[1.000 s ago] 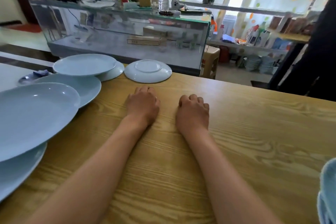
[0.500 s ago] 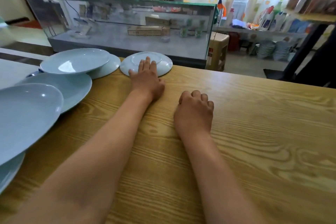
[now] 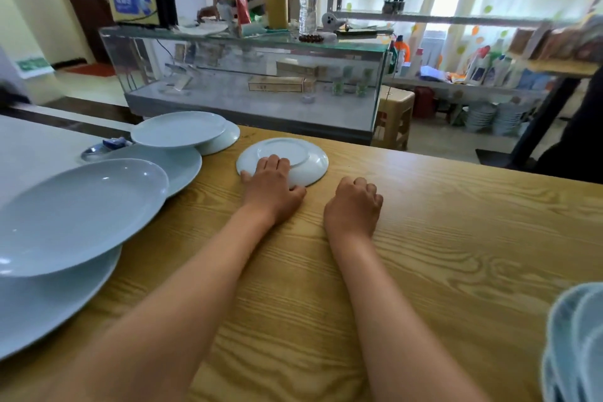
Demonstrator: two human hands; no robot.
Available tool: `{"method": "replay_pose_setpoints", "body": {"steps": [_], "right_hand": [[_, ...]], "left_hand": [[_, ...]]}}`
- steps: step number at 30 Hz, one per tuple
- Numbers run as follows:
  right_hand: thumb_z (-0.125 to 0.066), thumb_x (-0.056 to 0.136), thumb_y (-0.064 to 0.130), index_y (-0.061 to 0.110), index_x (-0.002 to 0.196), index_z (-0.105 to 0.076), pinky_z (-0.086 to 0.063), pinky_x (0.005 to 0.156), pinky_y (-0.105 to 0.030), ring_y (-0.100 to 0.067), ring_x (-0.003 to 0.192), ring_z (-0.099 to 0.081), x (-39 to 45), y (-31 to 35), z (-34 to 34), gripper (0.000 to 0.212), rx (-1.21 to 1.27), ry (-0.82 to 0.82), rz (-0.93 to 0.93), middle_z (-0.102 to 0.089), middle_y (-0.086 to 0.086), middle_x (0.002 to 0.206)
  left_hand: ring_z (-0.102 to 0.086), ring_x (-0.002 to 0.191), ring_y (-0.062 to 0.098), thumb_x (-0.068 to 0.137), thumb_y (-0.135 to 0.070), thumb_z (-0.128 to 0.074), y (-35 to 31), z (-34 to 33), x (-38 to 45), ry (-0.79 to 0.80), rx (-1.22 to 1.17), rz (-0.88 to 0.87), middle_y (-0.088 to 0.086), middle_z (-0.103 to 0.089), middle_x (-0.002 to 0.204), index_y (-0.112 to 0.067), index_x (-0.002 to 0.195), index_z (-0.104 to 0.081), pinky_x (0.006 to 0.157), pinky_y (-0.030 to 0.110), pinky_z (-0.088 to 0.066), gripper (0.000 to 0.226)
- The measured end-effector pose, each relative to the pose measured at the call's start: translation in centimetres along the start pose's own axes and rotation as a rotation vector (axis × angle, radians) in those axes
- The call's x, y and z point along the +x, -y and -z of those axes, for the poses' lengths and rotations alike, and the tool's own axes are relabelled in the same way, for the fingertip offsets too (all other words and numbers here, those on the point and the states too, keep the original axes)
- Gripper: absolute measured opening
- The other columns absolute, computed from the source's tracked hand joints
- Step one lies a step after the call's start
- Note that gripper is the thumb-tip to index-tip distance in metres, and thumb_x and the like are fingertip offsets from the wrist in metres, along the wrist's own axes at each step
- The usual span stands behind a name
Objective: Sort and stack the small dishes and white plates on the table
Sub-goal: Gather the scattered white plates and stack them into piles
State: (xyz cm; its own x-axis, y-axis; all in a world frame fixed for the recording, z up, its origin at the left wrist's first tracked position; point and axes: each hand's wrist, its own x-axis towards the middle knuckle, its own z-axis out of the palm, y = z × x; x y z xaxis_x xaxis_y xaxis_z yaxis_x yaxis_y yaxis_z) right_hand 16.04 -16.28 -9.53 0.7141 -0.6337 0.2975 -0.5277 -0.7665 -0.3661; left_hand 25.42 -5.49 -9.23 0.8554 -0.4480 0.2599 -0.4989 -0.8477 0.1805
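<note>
Left hand [image 3: 272, 188] atop (upturned) small dish [image 3: 295, 158]

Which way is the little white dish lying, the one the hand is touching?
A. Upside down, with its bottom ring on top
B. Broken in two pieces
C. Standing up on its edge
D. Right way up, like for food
A. The small white dish lies flat on the wooden table with its raised foot ring facing up, and the left hand rests its fingers on the near rim.
</note>
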Motion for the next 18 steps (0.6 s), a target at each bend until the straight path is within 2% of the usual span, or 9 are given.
{"method": "replay_pose_setpoints", "body": {"steps": [3,7,10,12,14,18], "right_hand": [[-0.044,0.084,0.004,0.009,0.109,-0.059,-0.043,0.091,-0.039,-0.030,0.105,-0.053,-1.1,-0.1,0.6,0.029,0.104,-0.025,-0.002,-0.062,-0.011,0.110],[-0.046,0.083,0.004,0.010,0.121,-0.053,-0.043,0.091,-0.040,-0.032,0.106,-0.052,-3.3,-0.9,1.7,0.039,0.183,0.000,0.047,-0.061,-0.013,0.114],[-0.048,0.082,0.004,0.018,0.139,-0.043,-0.035,0.102,-0.039,-0.031,0.121,-0.045,-5.7,-1.4,2.5,0.059,0.166,0.052,0.163,-0.052,-0.011,0.133],[-0.046,0.085,0.005,0.023,0.144,-0.039,-0.025,0.112,-0.037,-0.028,0.136,-0.034,-7.5,-1.7,3.2,0.062,0.130,0.125,0.273,-0.041,-0.008,0.148],[-0.042,0.089,0.007,0.024,0.143,-0.043,-0.020,0.114,-0.035,-0.024,0.141,-0.029,-9.4,-2.3,3.7,0.056,0.104,0.175,0.357,-0.037,-0.006,0.152],[-0.039,0.082,0.013,0.022,0.136,-0.051,-0.032,0.105,-0.038,-0.028,0.130,-0.042,-15.0,-3.1,5.7,0.055,0.071,0.161,0.369,-0.048,-0.004,0.142]], "left_hand": [[-0.038,0.125,0.024,0.082,-0.054,-0.046,-0.2,0.9,-3.5,0.005,0.004,-0.023,0.004,-0.043,0.134,-0.020,0.132,-0.040,0.102,0.055,-0.033,0.060],[-0.038,0.120,0.023,0.079,-0.056,-0.051,-0.4,2.6,-9.0,0.019,-0.029,-0.102,0.002,-0.044,0.126,-0.022,0.124,-0.042,0.102,0.051,-0.033,0.058],[-0.038,0.118,0.023,0.075,-0.058,-0.049,-0.4,3.3,-12.9,0.014,-0.078,-0.155,0.000,-0.045,0.119,-0.022,0.118,-0.045,0.103,0.050,-0.032,0.056],[-0.039,0.117,0.022,0.071,-0.060,-0.043,-0.2,4.2,-15.2,0.022,-0.079,-0.160,-0.001,-0.045,0.118,-0.023,0.117,-0.045,0.104,0.050,-0.031,0.059],[-0.039,0.117,0.021,0.070,-0.060,-0.042,-0.2,4.9,-17.5,0.036,-0.102,-0.162,-0.003,-0.045,0.117,-0.024,0.117,-0.046,0.104,0.050,-0.030,0.060],[-0.040,0.116,0.016,0.068,-0.059,-0.046,1.1,6.2,-22.8,0.018,-0.248,-0.220,-0.006,-0.048,0.116,-0.025,0.118,-0.051,0.106,0.051,-0.032,0.060]]}}
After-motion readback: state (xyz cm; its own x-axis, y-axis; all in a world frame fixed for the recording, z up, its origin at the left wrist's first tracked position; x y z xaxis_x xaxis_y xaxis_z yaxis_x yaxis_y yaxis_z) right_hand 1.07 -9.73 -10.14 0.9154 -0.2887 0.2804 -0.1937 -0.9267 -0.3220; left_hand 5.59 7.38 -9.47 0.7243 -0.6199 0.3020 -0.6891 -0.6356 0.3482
